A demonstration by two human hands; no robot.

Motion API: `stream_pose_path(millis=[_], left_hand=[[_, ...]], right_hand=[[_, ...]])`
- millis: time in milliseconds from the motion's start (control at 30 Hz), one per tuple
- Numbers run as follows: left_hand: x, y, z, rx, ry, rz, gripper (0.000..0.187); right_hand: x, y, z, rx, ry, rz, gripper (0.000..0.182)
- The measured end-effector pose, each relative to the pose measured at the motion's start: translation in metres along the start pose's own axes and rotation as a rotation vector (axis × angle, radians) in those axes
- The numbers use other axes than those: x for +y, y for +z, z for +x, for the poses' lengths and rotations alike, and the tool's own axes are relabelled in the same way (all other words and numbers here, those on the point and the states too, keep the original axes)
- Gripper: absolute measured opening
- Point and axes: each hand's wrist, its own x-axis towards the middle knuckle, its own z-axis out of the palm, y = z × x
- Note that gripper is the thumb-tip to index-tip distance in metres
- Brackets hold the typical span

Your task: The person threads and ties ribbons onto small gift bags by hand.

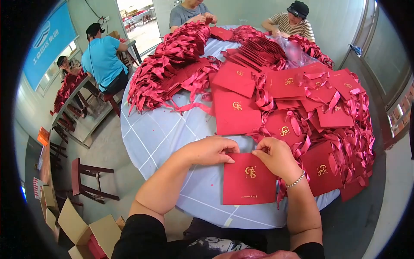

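Observation:
A red paper gift bag with a gold emblem lies flat near the front edge of the round table. My left hand pinches its top left edge between thumb and fingers. At the top right edge, my right hand has thumb and fingers closed on the bag; a beaded bracelet circles that wrist. Red ribbon hangs beside the bag under my right forearm. Just beyond my hands lies another red bag, and to the right a heap of red bags with ribbon handles overlaps.
A tall pile of ribboned bags stands at the back left of the table. Two people sit across. Further left are a wooden stool, an open cardboard box and people at another table.

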Motion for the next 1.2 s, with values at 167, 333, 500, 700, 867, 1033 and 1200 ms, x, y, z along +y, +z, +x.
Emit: stream_pose_path(millis=[167,333,500,700,867,1033,1200], left_hand=[[-0.012,0.003,0.003,0.009,0.009,-0.072,0.018],[-0.009,0.000,0.004,-0.028,-0.087,-0.164,0.024],[-0.020,0.003,0.006,0.122,0.147,0.032,0.037],[-0.029,0.010,0.012,0.257,0.033,0.008,0.035],[-0.020,0.010,0.013,0.276,0.045,-0.015,0.034],[-0.022,0.013,0.012,0.288,0.094,0.036,0.034],[-0.027,0.016,0.016,0.296,0.212,0.143,0.037]], right_hand=[[0.004,0.003,0.001,-0.027,-0.112,0.255,0.023],[0.001,0.004,0.001,-0.249,0.000,0.506,0.017],[-0.002,0.012,0.001,-0.160,-0.240,0.143,0.013],[-0.005,0.031,0.001,-0.033,-0.490,0.062,0.012],[-0.027,0.032,-0.007,0.023,-0.418,0.116,0.007],[-0.007,0.037,-0.002,0.045,-0.430,-0.016,0.005],[-0.012,0.033,-0.005,0.061,-0.329,0.012,0.006]])
